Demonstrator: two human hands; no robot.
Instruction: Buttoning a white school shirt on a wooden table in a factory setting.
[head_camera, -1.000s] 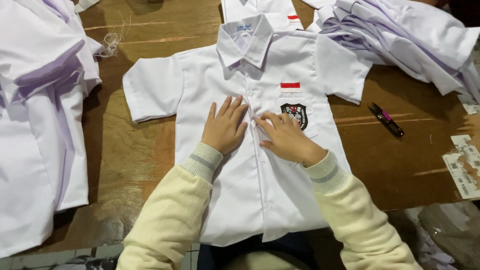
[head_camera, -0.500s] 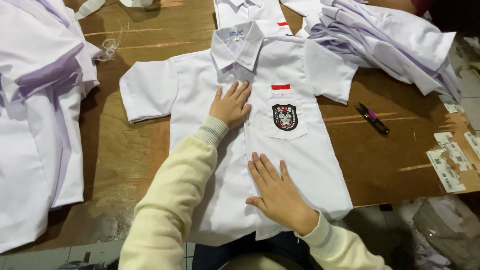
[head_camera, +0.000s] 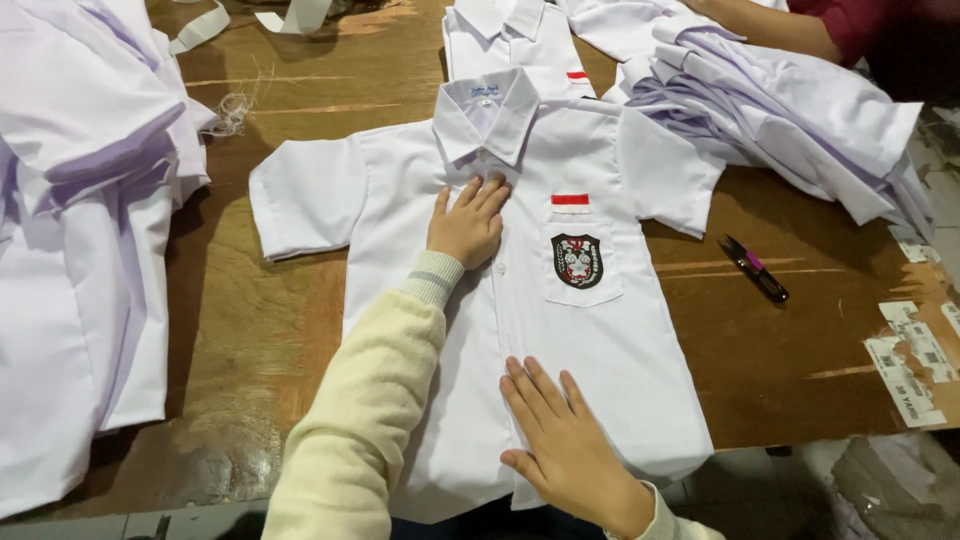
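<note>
While both hands, left hand (head_camera: 466, 225), right hand (head_camera: 560, 445), press open-palmed, white short-sleeved shirt (head_camera: 610, 340) lies flat, buttoned.

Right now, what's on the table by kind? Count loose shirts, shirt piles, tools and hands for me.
Flat white shirts: 2, one under both hands, one above it
Shirt piles: 2, left, right
Thread snips: 1
Wearer's hands on the shirt: 2, left hand, right hand
Total: 7
</note>
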